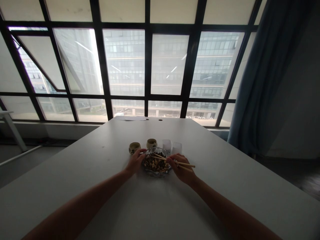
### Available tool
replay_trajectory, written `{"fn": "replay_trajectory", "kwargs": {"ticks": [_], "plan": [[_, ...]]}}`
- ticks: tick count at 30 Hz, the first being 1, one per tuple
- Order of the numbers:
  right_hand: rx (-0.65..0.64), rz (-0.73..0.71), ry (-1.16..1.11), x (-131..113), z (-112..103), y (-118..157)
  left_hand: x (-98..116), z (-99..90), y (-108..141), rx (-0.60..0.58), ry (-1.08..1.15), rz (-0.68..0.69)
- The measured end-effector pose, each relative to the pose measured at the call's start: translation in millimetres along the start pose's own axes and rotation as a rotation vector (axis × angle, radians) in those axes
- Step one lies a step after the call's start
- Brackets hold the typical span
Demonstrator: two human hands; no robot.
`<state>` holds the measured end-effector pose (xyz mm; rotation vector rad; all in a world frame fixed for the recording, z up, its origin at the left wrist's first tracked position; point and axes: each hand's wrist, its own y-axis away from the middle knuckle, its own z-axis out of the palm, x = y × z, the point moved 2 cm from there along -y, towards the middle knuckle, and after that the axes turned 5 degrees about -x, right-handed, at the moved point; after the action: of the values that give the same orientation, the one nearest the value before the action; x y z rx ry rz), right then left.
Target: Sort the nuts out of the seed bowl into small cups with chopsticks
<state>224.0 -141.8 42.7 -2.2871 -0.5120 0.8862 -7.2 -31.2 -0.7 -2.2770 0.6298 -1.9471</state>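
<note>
A clear glass bowl (158,174) stands on the white table, filled with a mix of small brown and tan pieces (156,164) that look like nuts or dried food. My left hand (135,162) grips the bowl's left rim. In my right hand (181,167) is a pair of light wooden chopsticks (185,164), their tips down among the pieces. Just beyond the bowl stand two small cream cups with dark characters, a left cup (134,148) and a middle cup (151,143). Beside them are two whitish translucent cups, one (167,145) nearer the middle and another (177,147) to the right.
The long white table (100,206) reaches toward a window wall with dark frames. Flat white paper (130,118) lies at its far edge. A blue curtain (260,73) hangs on the right, and a white table leg (15,131) shows on the left.
</note>
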Motion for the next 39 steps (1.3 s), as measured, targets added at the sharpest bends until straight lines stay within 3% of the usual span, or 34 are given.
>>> {"fn": "replay_trajectory", "kwargs": {"ticks": [8,17,23,30,32,36,39], "plan": [[-0.027,-0.024,0.015,-5.4,-2.9,-1.0,-3.0,0.3,-0.6,-0.022,0.019,0.015],[-0.012,-0.026,0.004,-5.1,-4.4,-1.7,4.6,0.2,0.7,-0.003,-0.079,0.121],[-0.039,-0.022,-0.028,-8.9,-6.1,-3.3,10.7,1.8,7.3,-0.190,-0.137,0.191],[0.002,0.043,-0.022,-7.9,-13.3,-2.9,5.1,4.0,10.4,-0.321,-0.026,0.082],[0.020,0.068,-0.028,-5.8,-14.8,-2.9,1.2,4.9,7.2,-0.291,0.039,0.050],[0.056,0.086,-0.038,-2.0,-17.2,-3.1,-5.6,2.8,-1.9,-0.103,0.117,-0.003],[0.081,0.078,-0.047,-0.2,-19.5,-3.1,-9.6,-0.7,-6.6,-0.027,0.116,-0.045]]}}
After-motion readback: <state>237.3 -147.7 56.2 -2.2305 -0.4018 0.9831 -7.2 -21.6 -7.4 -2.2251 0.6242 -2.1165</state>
